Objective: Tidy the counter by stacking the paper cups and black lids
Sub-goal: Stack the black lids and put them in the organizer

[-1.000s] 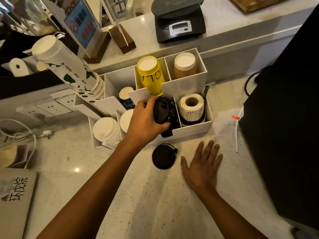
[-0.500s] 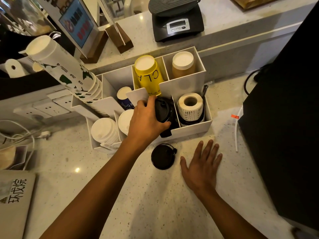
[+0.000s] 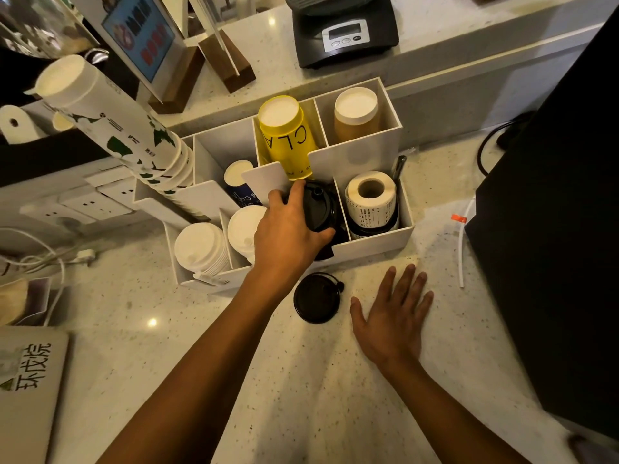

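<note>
Stack of black plastic lids sits in the front middle compartment of the white partitioned organiser, leaning, stack axis tilted up toward me, top lid's face turned to the camera. One loose black round lid lies flat on the speckled stone table, just in front of the organiser, its tab pointing right. Lower part of the stack hidden behind the compartment wall and my palm; lid count not readable. My left hand grips the stack, thumb across its near edge, fingers curled over the far edge. My right hand rests flat on the table, fingers straight and spread, holding nothing, beside the loose lid.
</note>
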